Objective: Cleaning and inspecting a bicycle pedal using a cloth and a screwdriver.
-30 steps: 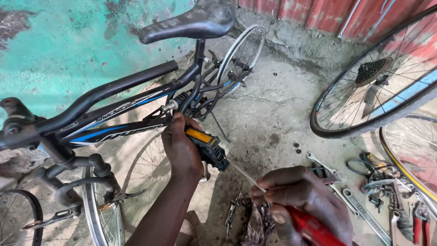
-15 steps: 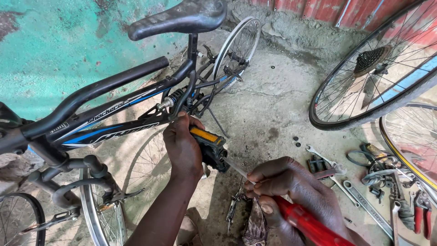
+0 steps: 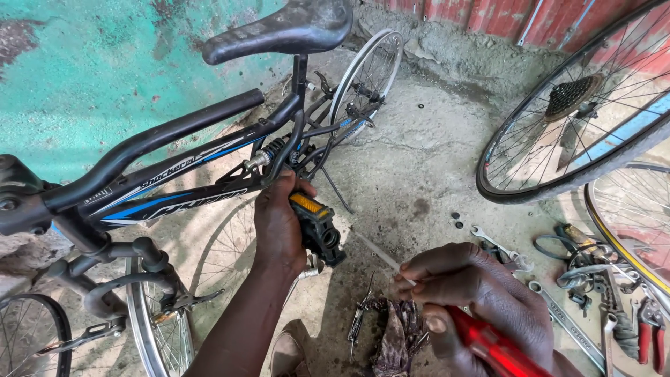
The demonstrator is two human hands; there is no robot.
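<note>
The left hand (image 3: 279,223) is clasped around the black pedal (image 3: 317,227) with its orange reflector at mid-frame. The right hand (image 3: 474,307), lower right, is closed tight on a red-handled screwdriver (image 3: 488,345); its thin shaft (image 3: 377,253) slants up-left, tip toward the pedal's outer end, which lies up-left of that grip. Beyond stand the black-and-blue bicycle frame (image 3: 174,188), loose wheels (image 3: 579,112) upper right, and spanners (image 3: 565,324) on the concrete floor (image 3: 419,160). No packages or signs in sight.
</note>
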